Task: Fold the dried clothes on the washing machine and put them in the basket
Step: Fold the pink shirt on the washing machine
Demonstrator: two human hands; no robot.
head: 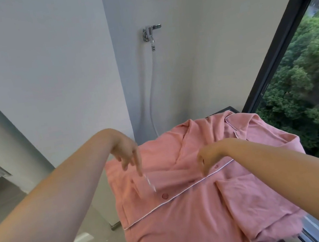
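**Item:** pink button-front shirt (pixel 190 216) with white piping along the placket. It is being shown spread front-up over the top of the washing machine (pixel 229 108), collar at the far end. Only a dark back corner of the machine is being left uncovered. One sleeve is being shown folded across the right part of the shirt front.

**Left hand** (pixel 127 153): being held just above the shirt's left side, fingers loose and pointing down, nothing being grasped.

**Right hand** (pixel 208 156): being held over the placket, fingertips (pixel 204 171) down at the cloth. Whether cloth is being pinched cannot be told.

**Surroundings:** chrome tap (pixel 150 33) and white hose (pixel 152 101) on the wall behind; dark-framed window (pixel 280 43) at right.
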